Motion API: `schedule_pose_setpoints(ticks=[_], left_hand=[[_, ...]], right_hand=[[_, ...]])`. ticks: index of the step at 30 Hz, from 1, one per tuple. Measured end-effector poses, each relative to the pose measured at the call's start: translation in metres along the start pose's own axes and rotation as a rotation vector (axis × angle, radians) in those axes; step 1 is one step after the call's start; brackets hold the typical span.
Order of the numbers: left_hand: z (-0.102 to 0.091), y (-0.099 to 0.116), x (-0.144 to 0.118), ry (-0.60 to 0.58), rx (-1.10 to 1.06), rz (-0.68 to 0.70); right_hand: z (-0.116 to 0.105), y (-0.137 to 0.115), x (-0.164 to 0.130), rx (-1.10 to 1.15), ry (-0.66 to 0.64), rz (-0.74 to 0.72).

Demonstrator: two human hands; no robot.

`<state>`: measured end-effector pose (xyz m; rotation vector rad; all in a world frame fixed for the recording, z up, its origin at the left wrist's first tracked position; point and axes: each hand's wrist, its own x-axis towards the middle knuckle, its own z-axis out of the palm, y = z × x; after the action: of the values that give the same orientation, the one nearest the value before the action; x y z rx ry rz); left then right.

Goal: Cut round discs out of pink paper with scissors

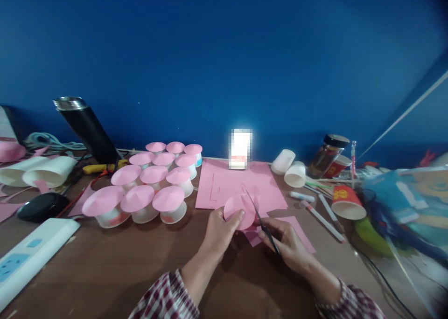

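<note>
My left hand point(220, 230) pinches a round pink paper disc point(239, 210) by its lower left edge, just above the table. My right hand point(285, 242) grips a pair of dark scissors point(261, 218), whose blades point up and left into the disc's right side. Under both hands lie pink paper sheets point(241, 184) and smaller pink offcuts point(297, 232). Both sleeves are plaid.
Several pink-topped paper cups point(154, 190) stand in rows at the left. A black flask point(89, 128), a power strip point(30, 258), white cups point(290, 169), a jar point(327, 155), a red cup point(346, 201) and pens point(324, 218) surround the brown table point(105, 272).
</note>
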<state>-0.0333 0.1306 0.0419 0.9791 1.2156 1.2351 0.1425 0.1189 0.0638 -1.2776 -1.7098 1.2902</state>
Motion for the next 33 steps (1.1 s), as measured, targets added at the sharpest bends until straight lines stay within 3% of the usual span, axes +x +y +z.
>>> schedule_pose_setpoints(ticks=[33], left_hand=[[0.0013,-0.0003,0.0002,0.054,-0.064,-0.009]], right_hand=[[-0.0009,0.0048,-0.0004,-0.064,0.021,-0.02]])
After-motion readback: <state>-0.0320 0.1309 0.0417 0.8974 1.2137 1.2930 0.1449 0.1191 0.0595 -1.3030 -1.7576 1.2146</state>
